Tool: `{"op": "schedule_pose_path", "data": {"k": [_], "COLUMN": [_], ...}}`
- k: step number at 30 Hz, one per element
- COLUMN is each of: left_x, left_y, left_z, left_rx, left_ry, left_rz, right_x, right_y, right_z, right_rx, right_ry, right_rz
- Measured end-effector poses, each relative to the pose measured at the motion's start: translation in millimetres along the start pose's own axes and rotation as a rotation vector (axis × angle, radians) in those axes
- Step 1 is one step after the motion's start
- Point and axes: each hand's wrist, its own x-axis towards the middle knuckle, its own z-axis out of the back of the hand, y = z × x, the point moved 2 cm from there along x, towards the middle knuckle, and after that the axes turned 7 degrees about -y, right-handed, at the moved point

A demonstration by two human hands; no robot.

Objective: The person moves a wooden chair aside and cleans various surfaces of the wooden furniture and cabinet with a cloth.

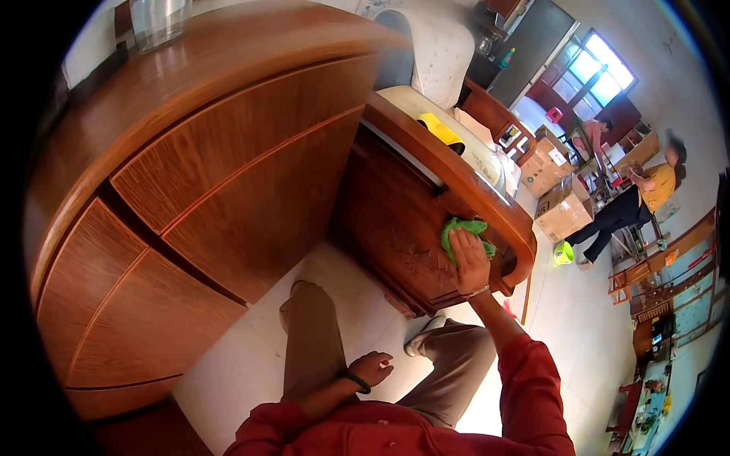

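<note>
My right hand [470, 260] presses a green cloth [465, 226] against the carved side panel of a dark wooden sofa [403, 235], just below its curved armrest. Its fingers lie over the bunched cloth, which sticks out around them. Down by my thigh, my left hand [370, 369] rests with loosely bent fingers slightly apart and nothing in it. A dark bracelet circles that wrist.
A wooden cabinet [251, 167] stands close on the left, a glass jar [160, 23] on its top. A yellow-and-black item [441, 133] lies on the sofa seat. Beyond are cardboard boxes [563, 209], a lime-green bucket [563, 254] and a person in yellow [658, 188].
</note>
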Motion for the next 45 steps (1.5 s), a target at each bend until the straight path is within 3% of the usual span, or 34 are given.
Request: {"op": "schedule_pose_path", "data": {"k": [6,10,13,17,25,29,38,42,45], "left_x": [-3,-6,-9,-12,-7,-6,4,11,10], "left_y": [4,3,5,5,4,8,16,29,22], "left_z": [2,7,9,14,17,19,12,1,4], "left_rx": [-0.025,-0.064,-0.064,-0.078,-0.144,-0.155,-0.106,0.008,0.05], "left_ry": [-0.034,-0.038,-0.051,-0.013,0.031,-0.006,-0.037,-0.077,-0.066], "left_rz": [0.02,0.073,0.045,0.073,0.139,0.139,0.207,0.076,0.099], "right_x": [53,94,122,141,185,209,200,160,121], "right_y": [26,38,26,17,21,33,38,35,28], "right_z": [-44,-79,-110,-134,-167,-196,-185,-144,-108], "right_rx": [-0.039,0.046,0.186,0.259,0.382,0.312,0.289,0.292,0.249], "right_ry": [0.039,-0.03,0.05,0.108,0.19,0.23,0.21,0.145,0.111], "right_rz": [0.031,-0.067,-0.208,-0.214,-0.02,-0.052,-0.119,-0.099,-0.093]}}
